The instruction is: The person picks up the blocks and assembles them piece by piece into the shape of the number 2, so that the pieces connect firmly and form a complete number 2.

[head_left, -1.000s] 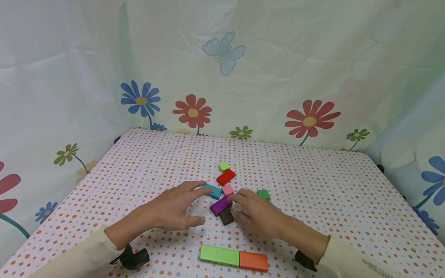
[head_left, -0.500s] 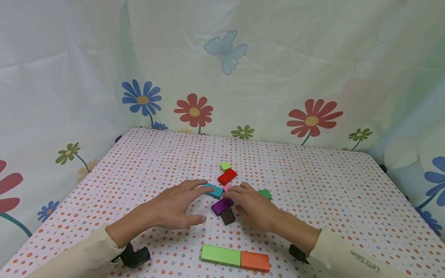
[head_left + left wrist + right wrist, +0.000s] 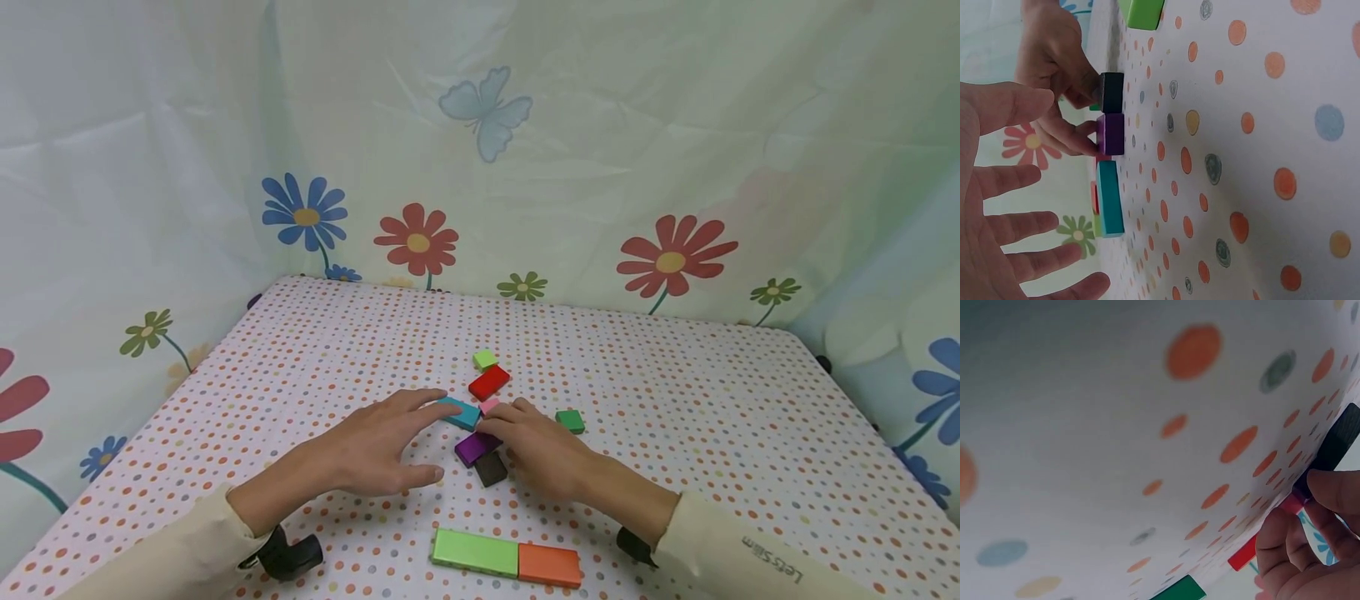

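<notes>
Block Contact

Head: left hand (image 3: 377,448) held with fingers apart; purple oblong block (image 3: 472,450) set at five o'clock from blue oblong block (image 3: 467,416).
Left wrist: purple block touched by right hand (image 3: 1052,51).
Right wrist: clamping cannot be determined.

Curtained booth, flower-printed sheets (image 3: 573,183) behind and beside a dotted table (image 3: 660,392).

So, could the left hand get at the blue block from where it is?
Most likely yes: the left hand is open, its fingertips close to the blue block, and nothing seems to stand between them. The right hand is over by the purple block.
</notes>
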Demonstrator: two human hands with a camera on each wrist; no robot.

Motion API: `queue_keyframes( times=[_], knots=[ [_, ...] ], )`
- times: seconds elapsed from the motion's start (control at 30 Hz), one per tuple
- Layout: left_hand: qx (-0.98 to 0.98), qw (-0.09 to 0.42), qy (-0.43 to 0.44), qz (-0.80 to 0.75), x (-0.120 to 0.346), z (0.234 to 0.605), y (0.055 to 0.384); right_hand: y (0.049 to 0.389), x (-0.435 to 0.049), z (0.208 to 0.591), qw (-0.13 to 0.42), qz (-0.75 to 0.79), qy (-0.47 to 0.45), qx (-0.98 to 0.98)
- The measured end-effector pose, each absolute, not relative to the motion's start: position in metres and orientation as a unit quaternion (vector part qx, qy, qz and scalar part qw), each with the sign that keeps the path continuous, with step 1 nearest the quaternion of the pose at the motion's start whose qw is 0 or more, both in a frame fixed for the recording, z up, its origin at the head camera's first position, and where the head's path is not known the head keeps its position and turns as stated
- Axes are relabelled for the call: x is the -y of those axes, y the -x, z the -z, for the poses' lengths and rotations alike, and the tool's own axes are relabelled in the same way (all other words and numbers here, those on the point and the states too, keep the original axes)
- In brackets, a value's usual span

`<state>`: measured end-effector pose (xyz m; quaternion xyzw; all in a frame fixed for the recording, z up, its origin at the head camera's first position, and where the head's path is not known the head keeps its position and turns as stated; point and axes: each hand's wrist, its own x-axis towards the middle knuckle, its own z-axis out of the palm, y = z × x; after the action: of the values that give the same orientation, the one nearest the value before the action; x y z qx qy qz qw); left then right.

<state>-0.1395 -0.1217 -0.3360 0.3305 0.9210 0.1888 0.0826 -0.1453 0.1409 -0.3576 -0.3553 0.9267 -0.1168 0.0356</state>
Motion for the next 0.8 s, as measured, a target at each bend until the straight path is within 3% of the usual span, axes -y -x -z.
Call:
queue_keyframes(
  times=[0.8],
  knots=[
    [-0.919, 0.078, -0.337, -0.188, 0.123, 0.3374, 0.1383, 0.1452, -0.1397, 0.3583, 0.028, 0.112, 0.347, -0.931]
  ],
)
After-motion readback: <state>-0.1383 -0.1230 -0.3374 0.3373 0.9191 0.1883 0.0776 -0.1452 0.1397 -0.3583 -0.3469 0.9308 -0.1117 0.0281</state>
